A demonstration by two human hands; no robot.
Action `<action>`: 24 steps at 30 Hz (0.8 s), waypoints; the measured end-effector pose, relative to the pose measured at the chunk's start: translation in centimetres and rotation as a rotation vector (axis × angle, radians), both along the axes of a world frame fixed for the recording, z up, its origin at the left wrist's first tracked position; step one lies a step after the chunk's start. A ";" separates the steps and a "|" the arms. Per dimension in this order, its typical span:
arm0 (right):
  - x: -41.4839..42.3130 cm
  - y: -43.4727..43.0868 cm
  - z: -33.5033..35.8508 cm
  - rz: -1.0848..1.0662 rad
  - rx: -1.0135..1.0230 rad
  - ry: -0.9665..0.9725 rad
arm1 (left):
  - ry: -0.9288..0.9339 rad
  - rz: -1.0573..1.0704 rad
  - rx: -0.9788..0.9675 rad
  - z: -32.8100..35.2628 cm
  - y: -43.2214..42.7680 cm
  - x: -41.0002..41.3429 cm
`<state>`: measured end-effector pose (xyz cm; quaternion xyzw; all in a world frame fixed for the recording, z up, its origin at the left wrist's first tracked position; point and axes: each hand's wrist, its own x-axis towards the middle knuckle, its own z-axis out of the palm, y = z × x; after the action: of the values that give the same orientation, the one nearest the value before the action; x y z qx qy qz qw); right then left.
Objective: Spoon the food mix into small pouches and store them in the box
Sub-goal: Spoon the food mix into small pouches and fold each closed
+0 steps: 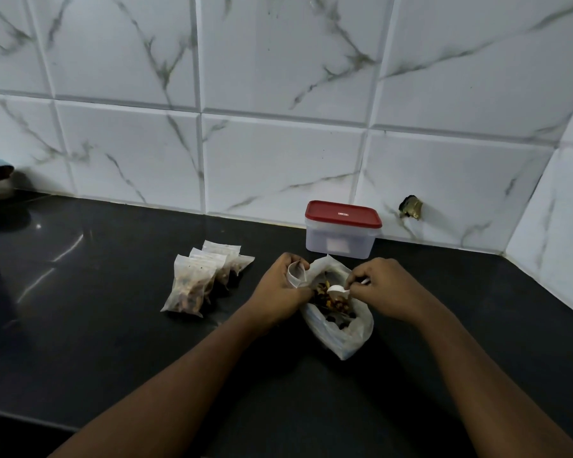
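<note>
Food mix fills an open plastic bag mid-frame on the counter. Right grip pinches a white spoon over it; left grip holds a small pouch. Filled pouches lie frame-left; red-lidded box stands behind.

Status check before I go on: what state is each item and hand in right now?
Clear plastic box with red lid: closed, lid on.
Large clear plastic bag of food mix: open, lying down.
Small white plastic spoon: pinched by right hand, bowl at the bag's mouth.
Small clear pouch: gripped by left hand, mouth open.
Filled small pouches: piled outside the box.
</note>
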<state>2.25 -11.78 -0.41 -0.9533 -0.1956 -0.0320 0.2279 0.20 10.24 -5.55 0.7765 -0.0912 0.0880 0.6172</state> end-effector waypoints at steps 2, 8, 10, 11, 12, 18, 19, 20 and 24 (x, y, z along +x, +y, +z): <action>-0.1 -0.2 0.2 -0.004 0.031 0.016 | 0.003 0.000 0.002 -0.1 0.0 0.1; 0.0 0.5 -0.6 -0.031 0.300 0.183 | 0.006 -0.009 0.006 -0.1 0.0 0.1; 0.1 0.4 -0.7 -0.074 0.434 0.294 | 0.013 -0.009 0.016 -0.1 0.1 0.2; 0.2 0.3 -0.8 -0.104 0.486 0.351 | 0.010 -0.007 0.018 -0.1 0.1 0.2; 0.4 0.2 -0.9 -0.132 0.541 0.407 | 0.004 -0.004 0.014 -0.2 0.1 0.2; 2.0 -0.5 -1.9 -0.207 0.872 0.604 | 0.000 -0.007 -0.014 -0.5 0.1 0.4; 2.2 -0.6 -1.9 -0.207 0.921 0.608 | 0.001 -0.005 -0.017 -0.6 0.1 0.5; 2.3 -0.8 -1.9 -0.202 0.961 0.608 | 0.002 -0.003 -0.024 -0.5 0.0 0.5; 2.0 -0.9 -1.2 -0.117 1.029 0.552 | -0.007 0.001 -0.019 -0.6 0.0 0.5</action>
<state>4.28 -12.73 -1.59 -0.7023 -0.0352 0.1138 0.7018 0.70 10.26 -6.14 0.7704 -0.0921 0.0921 0.6241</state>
